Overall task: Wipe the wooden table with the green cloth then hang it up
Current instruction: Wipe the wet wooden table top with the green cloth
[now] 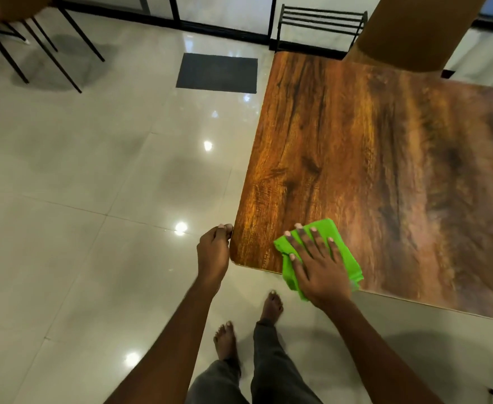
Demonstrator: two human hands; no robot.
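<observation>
A polished tile floor (93,170) catches the ceiling lights in a room where a wooden table (370,156) fills the right side, with a dark mat (217,72) and a black metal rack (322,21) beyond it.

A barefoot person stands at the table's near left corner, mid-wipe. The right hand (318,269) lies flat with its fingers spread on the folded green cloth (347,258), pressing it to the wood just inside the near edge, a flap of it hanging over that edge. The left hand (213,252), apart from the right, curls its fingers round the rounded corner of the table, seemingly to steady it.

The job looks to be in its first part. The cloth covers only this one corner, and the long stretch of tabletop toward the far end and the right lies well away from it. Whether that part has been wiped cannot be told from the sheen alone. The hanging-up is not yet done; the rack at the back may be where the cloth goes, though that is a guess.
</observation>
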